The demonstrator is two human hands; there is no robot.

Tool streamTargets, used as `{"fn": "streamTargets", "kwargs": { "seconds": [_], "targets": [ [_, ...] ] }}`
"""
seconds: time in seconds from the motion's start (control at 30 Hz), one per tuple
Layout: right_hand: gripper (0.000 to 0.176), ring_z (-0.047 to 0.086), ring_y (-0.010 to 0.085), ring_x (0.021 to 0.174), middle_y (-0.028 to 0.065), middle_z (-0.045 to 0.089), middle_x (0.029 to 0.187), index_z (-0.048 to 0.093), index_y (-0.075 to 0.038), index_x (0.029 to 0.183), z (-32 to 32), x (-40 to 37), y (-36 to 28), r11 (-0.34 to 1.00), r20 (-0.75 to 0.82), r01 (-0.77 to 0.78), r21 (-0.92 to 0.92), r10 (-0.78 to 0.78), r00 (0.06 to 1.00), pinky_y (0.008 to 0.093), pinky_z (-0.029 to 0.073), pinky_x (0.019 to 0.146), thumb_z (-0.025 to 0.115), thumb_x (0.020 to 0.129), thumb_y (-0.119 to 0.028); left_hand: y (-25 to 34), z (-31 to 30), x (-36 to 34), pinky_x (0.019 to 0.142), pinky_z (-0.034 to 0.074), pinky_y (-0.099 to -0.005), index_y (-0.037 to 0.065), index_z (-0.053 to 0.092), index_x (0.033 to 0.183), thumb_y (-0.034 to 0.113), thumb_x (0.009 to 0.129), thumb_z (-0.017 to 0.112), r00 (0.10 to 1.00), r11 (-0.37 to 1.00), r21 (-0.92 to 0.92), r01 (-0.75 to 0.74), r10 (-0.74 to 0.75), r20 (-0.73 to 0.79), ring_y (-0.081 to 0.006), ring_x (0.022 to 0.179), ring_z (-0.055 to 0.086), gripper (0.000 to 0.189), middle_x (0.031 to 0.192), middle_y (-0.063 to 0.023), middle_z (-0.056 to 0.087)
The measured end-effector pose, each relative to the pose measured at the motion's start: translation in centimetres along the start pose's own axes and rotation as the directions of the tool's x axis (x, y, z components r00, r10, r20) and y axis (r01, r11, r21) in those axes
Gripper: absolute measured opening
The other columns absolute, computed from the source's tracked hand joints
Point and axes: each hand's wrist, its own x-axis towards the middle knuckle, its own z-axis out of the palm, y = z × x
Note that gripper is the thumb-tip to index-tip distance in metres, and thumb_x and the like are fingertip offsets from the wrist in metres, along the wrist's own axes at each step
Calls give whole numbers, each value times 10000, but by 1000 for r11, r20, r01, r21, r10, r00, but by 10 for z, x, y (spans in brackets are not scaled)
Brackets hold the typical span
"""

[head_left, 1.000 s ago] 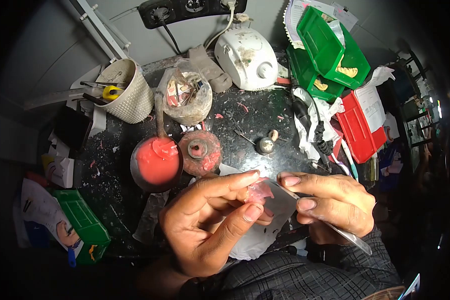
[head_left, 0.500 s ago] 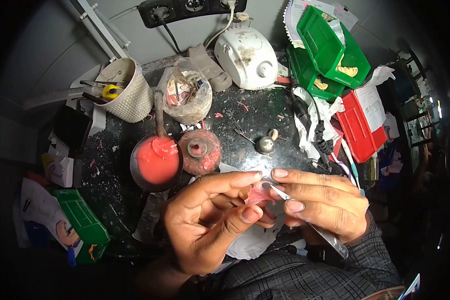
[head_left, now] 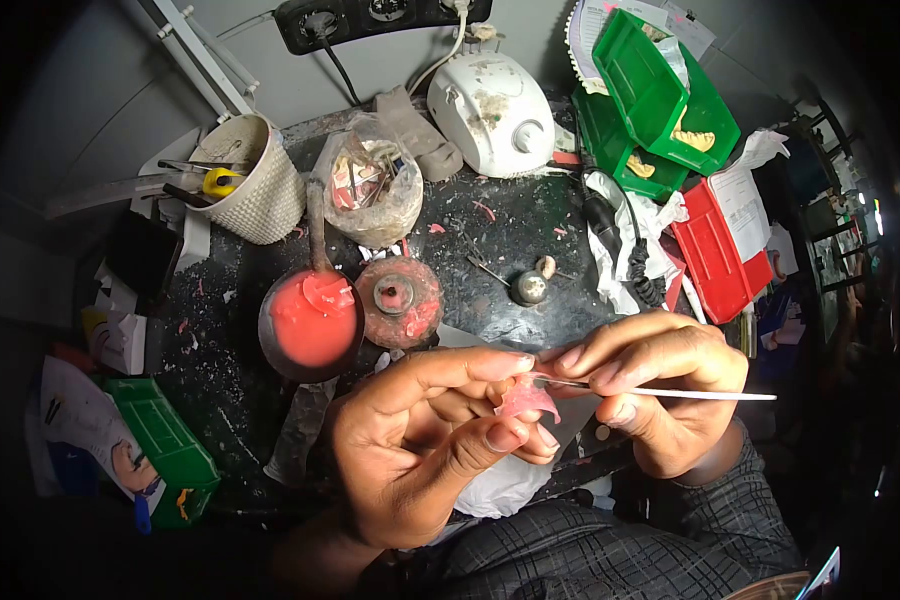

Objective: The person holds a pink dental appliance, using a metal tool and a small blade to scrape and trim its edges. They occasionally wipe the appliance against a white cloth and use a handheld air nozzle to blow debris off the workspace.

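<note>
A small pink, translucent piece (head_left: 530,398) is pinched between the thumb and fingers of my left hand (head_left: 425,435). My right hand (head_left: 660,375) grips a slim tool (head_left: 705,395) with a pale handle that points to the right. The tool's thin tip lies at the upper edge of the pink piece, close to my left index fingertip. Both hands are close together above my lap, at the front edge of the table.
A pan of pink wax (head_left: 315,325) and a round wax-smeared burner (head_left: 400,302) stand left of centre. Behind are a white machine (head_left: 492,115), a bagged container (head_left: 375,215) and a woven pot (head_left: 265,205). Green bins (head_left: 635,75) and a red tray (head_left: 715,255) lie right.
My right hand has turned and risen a little, swinging the tool from a downward slant to nearly level. The pink piece is tilted differently in my left hand, which has stayed almost in place.
</note>
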Motion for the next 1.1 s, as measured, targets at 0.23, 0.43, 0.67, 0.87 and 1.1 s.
{"fn": "streamTargets", "kwargs": {
  "seconds": [0.23, 0.43, 0.67, 0.87, 1.1],
  "targets": [
    [170, 740, 338, 919, 275, 710, 969, 658, 90, 989, 0, 0, 2, 997, -6, -41, 64, 42, 999, 407, 614, 824, 744, 849, 47, 4, 1, -1, 680, 619, -353, -112, 508, 1216, 59, 950, 674, 999, 998, 58, 35, -34, -24, -249, 757, 724, 357, 859, -217, 695],
    [238, 741, 350, 929, 250, 719, 1007, 692, 58, 1050, -6, 2, -6, 973, 76, 145, -181, -133, 988, 405, 619, 836, 736, 818, 95, 5, 1, -1, 716, 620, -352, -109, 503, 1221, 19, 939, 673, 999, 997, 66, 35, -35, -8, -241, 777, 725, 354, 897, -215, 695],
    [347, 749, 263, 892, 173, 744, 1024, 719, 12, 1085, 1, 1, -8, 888, 72, 92, -451, -67, 995, 328, 615, 751, 798, 754, 80, 0, 2, 0, 758, 617, -356, -116, 477, 1244, -58, 910, 669, 999, 1000, 12, 16, -17, 35, -238, 823, 718, 390, 954, -223, 680],
    [273, 744, 244, 845, 162, 734, 960, 709, 22, 1040, 1, 2, -5, 912, 74, 84, -402, -58, 996, 316, 609, 730, 792, 785, 70, 0, 2, -1, 764, 604, -353, -108, 476, 1275, -29, 916, 676, 997, 998, 12, 55, -55, 52, -228, 836, 709, 418, 966, -229, 678],
    [287, 736, 236, 825, 168, 717, 950, 693, 34, 1032, 3, -4, -3, 902, 77, 147, -407, -127, 989, 305, 606, 721, 767, 769, 121, -8, 1, -1, 786, 596, -349, -99, 496, 1278, -11, 918, 683, 998, 999, 26, 30, -32, 48, -222, 863, 696, 415, 1066, -221, 661]
  ]
}}
